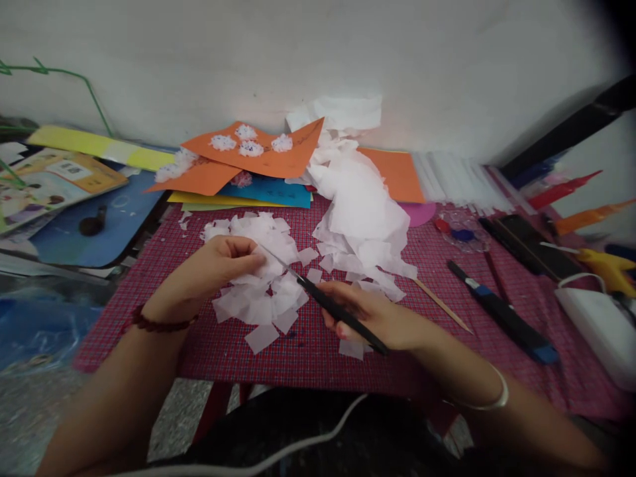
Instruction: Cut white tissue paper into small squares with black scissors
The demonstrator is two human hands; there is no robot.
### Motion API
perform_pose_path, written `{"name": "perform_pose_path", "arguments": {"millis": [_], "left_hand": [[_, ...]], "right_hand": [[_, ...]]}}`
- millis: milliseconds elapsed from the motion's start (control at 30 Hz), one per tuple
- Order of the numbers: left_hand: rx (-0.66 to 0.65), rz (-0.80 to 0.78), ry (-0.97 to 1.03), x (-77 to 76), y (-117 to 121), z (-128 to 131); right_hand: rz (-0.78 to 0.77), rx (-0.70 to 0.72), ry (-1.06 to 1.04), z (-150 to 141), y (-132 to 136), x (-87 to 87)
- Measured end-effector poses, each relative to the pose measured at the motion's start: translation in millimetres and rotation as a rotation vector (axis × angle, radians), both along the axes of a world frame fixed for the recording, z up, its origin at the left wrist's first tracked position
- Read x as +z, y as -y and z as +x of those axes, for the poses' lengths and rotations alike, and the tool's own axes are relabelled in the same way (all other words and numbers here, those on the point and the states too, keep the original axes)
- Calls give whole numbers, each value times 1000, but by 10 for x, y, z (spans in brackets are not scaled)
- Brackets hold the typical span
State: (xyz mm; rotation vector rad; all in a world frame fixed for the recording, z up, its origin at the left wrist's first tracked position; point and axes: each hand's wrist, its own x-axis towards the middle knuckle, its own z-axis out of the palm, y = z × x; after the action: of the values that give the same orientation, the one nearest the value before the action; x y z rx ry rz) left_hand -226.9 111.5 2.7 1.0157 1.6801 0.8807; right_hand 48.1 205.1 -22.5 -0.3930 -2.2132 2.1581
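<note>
Over the middle of the cloth-covered surface [293,368], the left hand [226,262] has thumb and fingers pinched together on a bit of thin white paper [268,260], whose outline merges with the pile behind it. To its right, the right hand [368,315] is wrapped around the black handles of the scissors [322,300]. The blades point left and far, toward the left hand's fingertips; whether they are parted or closed on the paper is too fine to tell.

Cutting looks well under way. A broad heap of small cut pieces [263,291], many of them roughly square, lies beneath and just beyond the left hand, with a few loose ones toward the near edge and one partly under the right hand. Far and right of the heap stands a taller pile of larger white sheets [362,199], reaching back toward the wall. Those sheets look uncut or only partly cut, so a good deal of paper seems left, though how much lies underneath cannot be seen.

At the far side, an orange sheet [293,159] carries several fluffy white tufts with darker specks; it seems a finished or nearly finished piece. On the right lie a wooden stick [442,304] and a black and blue utility knife [501,315], both apart from the hands.
</note>
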Motion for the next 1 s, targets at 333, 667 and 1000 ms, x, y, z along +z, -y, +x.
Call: {"name": "perform_pose_path", "arguments": {"millis": [333, 667, 1000], "left_hand": [[28, -54, 61, 10, -34, 18], [-8, -18, 4, -20, -7, -10], [21, -65, 60, -4, -38, 41]], "right_hand": [[303, -59, 129, 6, 61, 74], [281, -87, 134, 25, 35, 51], [301, -90, 158, 2, 41, 15]]}}
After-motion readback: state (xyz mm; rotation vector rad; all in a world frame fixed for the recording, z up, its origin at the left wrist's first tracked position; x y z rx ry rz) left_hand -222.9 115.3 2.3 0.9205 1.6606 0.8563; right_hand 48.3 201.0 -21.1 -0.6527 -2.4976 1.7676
